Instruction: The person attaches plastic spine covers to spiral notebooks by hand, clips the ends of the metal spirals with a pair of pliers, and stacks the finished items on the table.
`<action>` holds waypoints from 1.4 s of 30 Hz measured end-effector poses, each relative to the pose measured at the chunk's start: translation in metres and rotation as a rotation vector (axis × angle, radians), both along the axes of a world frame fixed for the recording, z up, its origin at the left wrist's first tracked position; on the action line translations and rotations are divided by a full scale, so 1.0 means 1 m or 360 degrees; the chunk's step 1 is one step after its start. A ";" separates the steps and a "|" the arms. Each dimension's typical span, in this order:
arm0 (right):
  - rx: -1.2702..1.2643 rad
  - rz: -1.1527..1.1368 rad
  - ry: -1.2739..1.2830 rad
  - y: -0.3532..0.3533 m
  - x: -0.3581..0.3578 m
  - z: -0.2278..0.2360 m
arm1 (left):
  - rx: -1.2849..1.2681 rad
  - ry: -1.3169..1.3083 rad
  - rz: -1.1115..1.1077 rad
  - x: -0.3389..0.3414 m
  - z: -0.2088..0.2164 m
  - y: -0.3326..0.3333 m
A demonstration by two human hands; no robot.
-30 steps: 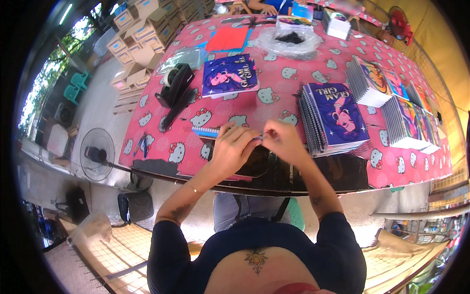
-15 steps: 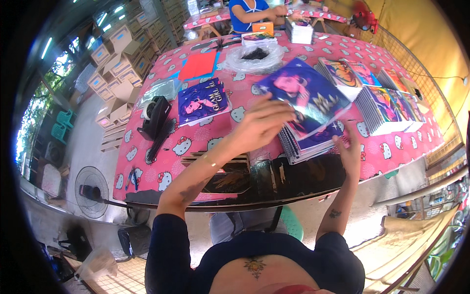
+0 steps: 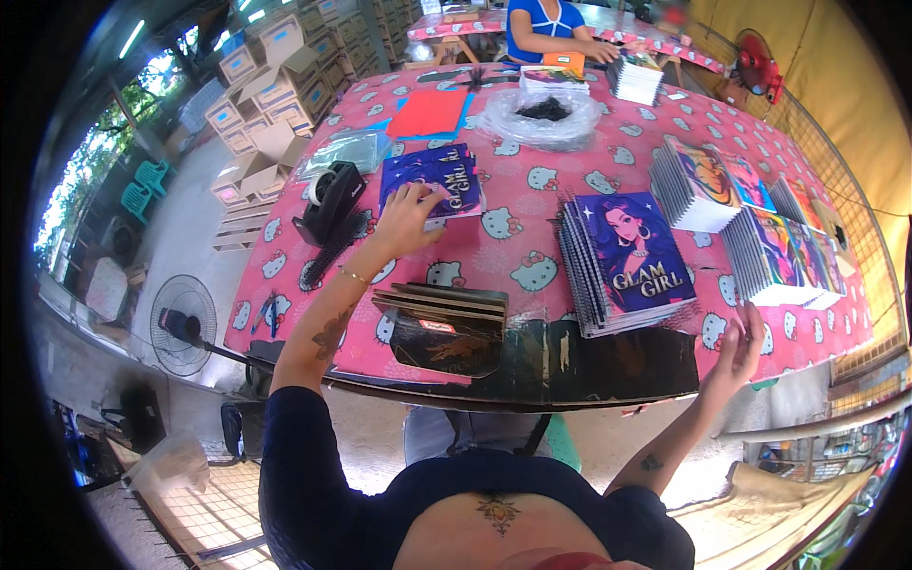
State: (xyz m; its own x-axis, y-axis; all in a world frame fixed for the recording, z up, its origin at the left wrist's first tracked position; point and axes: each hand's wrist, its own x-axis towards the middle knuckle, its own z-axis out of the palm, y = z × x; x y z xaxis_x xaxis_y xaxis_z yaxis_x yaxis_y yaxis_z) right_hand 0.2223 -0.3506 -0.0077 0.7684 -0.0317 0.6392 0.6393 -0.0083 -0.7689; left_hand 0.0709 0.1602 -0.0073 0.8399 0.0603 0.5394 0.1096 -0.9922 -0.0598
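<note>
My left hand [image 3: 407, 220] reaches over a small pile of purple illustrated covers [image 3: 446, 176] on the left side of the table. Its fingers are spread and rest on the near part of the top cover, not gripping it. Right of the middle stands a stack of spiral-bound notebooks [image 3: 635, 261], its top one showing a long-haired figure on purple, with black coils along the left edge. My right hand [image 3: 736, 350] is open and holds nothing, at the table's near edge just right of that stack.
A black tape dispenser [image 3: 332, 199] stands left of the covers. Brown boards [image 3: 442, 328] lean at the near edge. More notebook stacks [image 3: 774, 256] stand at the right; a clear plastic-wrapped coil [image 3: 541, 119] and red sheets [image 3: 429, 112] lie farther back. A co-worker [image 3: 551, 28] sits across.
My left hand has let go of the purple notebook, now lying on the stack, and moved left to the covers. My right hand has drawn away to the right. The view has shifted.
</note>
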 end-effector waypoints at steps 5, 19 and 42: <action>-0.0087 0.0508 -0.0448 0.083 -0.052 0.031 | 0.0435 -0.0186 0.0049 -0.004 -0.046 0.052; -0.0005 0.1339 0.0599 0.203 -0.089 -0.049 | -0.0205 -0.0052 -0.0582 -0.066 0.125 -0.119; -0.0420 0.1299 0.0475 0.226 -0.098 -0.076 | -0.1771 -0.0430 0.0387 -0.135 -0.069 -0.040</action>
State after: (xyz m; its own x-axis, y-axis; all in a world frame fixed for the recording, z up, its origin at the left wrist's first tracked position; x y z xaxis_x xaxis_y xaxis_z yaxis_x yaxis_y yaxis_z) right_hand 0.1247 -0.1251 -0.0833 0.6225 0.7145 0.3194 0.2984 0.1605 -0.9408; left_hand -0.0637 0.1199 -0.0763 0.6073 0.7551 0.2469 0.1803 -0.4337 0.8828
